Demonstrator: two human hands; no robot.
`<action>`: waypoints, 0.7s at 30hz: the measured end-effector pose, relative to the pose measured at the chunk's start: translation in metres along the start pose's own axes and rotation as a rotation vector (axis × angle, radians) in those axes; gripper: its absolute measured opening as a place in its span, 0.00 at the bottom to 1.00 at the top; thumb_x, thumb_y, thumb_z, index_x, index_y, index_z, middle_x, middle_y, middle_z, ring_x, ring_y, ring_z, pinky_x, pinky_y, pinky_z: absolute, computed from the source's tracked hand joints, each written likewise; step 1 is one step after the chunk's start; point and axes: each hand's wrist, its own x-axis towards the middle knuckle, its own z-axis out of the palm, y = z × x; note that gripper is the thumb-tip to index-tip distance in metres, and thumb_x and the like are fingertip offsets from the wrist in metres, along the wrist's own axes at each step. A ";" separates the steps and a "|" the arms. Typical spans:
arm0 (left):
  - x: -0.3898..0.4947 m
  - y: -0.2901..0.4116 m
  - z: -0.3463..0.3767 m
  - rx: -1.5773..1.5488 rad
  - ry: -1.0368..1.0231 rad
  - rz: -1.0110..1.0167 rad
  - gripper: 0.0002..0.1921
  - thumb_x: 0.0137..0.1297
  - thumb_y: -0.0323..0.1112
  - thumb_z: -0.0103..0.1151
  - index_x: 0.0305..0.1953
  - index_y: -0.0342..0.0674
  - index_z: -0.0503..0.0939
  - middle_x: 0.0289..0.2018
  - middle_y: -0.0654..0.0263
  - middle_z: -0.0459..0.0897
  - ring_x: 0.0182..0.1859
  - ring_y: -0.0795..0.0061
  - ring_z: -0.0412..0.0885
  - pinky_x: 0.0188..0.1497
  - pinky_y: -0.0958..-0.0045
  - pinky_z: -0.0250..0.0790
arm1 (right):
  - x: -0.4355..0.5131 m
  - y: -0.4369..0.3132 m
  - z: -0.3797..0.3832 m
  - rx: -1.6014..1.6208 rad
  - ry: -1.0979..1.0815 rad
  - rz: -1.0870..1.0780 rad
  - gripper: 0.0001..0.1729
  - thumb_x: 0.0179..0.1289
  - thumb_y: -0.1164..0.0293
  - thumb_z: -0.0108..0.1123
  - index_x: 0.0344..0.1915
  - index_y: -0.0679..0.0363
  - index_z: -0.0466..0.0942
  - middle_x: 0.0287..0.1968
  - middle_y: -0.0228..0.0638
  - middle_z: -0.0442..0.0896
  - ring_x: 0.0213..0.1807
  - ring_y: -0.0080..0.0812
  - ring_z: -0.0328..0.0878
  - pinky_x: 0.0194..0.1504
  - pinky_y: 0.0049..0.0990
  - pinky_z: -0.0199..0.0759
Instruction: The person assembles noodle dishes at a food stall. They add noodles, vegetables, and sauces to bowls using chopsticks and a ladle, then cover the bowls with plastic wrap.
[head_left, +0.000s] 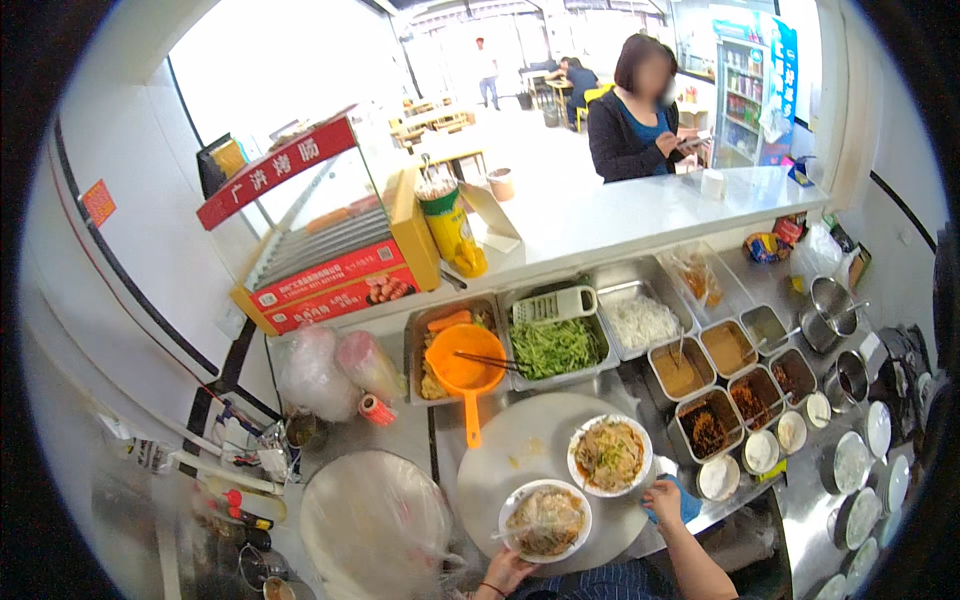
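My left hand (508, 571), with a dark band at the wrist, grips the near rim of a white bowl of food (545, 521). Translucent strands, perhaps noodles, and a pale utensil handle show in this bowl. Just behind it, a second white bowl (610, 455) holds food topped with green shreds. Both bowls stand on a round grey board (487, 480). At the board's right edge my right hand (663, 504) holds a blue cloth (682, 501), beside the second bowl.
Metal pans hold shredded cucumber (555, 349), white noodles (641, 316) and sauces (705, 427). An orange strainer (465, 356) overhangs the board. Plastic covers a round stack (375, 517) at left. Small white bowls (859, 517) line the right. Across the counter (637, 206) stands a person (637, 112).
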 end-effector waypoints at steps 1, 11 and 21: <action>0.000 -0.001 0.017 -0.023 0.073 -0.008 0.17 0.71 0.27 0.49 0.59 0.37 0.66 0.53 0.50 0.76 0.54 0.53 0.79 0.50 0.47 0.78 | 0.015 0.008 -0.008 0.054 -0.023 0.024 0.22 0.69 0.78 0.50 0.62 0.67 0.66 0.48 0.46 0.79 0.40 0.37 0.81 0.34 0.31 0.77; 0.075 0.064 -0.097 1.123 0.586 0.403 0.29 0.69 0.59 0.50 0.55 0.39 0.77 0.42 0.57 0.84 0.41 0.64 0.82 0.40 0.66 0.75 | 0.059 -0.005 0.022 0.390 -0.479 0.244 0.30 0.68 0.84 0.46 0.68 0.54 0.58 0.59 0.47 0.74 0.51 0.48 0.82 0.44 0.44 0.86; -0.064 0.121 0.063 1.196 0.523 1.169 0.16 0.71 0.39 0.51 0.50 0.35 0.80 0.45 0.54 0.83 0.46 0.60 0.80 0.50 0.63 0.72 | 0.058 0.013 0.009 0.392 -0.401 0.153 0.30 0.65 0.87 0.44 0.66 0.60 0.57 0.58 0.52 0.74 0.48 0.51 0.83 0.41 0.47 0.88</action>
